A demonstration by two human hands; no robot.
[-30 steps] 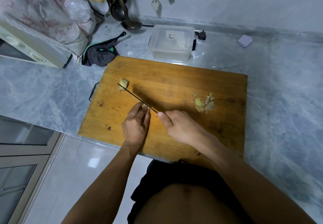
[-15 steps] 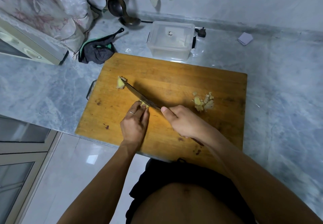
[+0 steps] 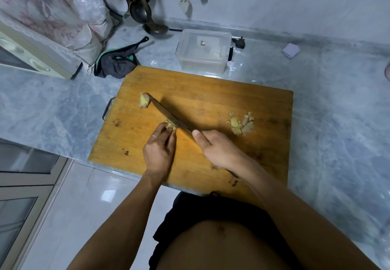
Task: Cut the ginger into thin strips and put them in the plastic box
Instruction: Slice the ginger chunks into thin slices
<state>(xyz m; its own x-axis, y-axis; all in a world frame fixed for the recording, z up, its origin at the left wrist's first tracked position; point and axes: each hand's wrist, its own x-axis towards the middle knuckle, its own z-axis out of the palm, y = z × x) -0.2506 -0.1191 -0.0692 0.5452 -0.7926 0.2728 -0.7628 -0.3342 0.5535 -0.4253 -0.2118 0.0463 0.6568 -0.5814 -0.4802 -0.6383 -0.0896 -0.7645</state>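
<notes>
Grey marble counter (image 3: 329, 134): wooden cutting board (image 3: 211, 92) under both hands; plastic box (image 3: 202, 58) beyond them; dark cloth (image 3: 116, 65) beyond-left; folded paper (image 3: 291, 50) beyond-right.

Both hands low and close together, left hand (image 3: 159, 150) fingers curled downward, right hand (image 3: 217, 148) fisted, forefinger extended.

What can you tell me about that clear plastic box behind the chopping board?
The plastic box is clear and rectangular with rounded corners and dark clips at its two short sides. It stands upright on the marble counter, just beyond the far edge of the wooden cutting board. No ginger shows inside. Neither hand touches it.
</notes>
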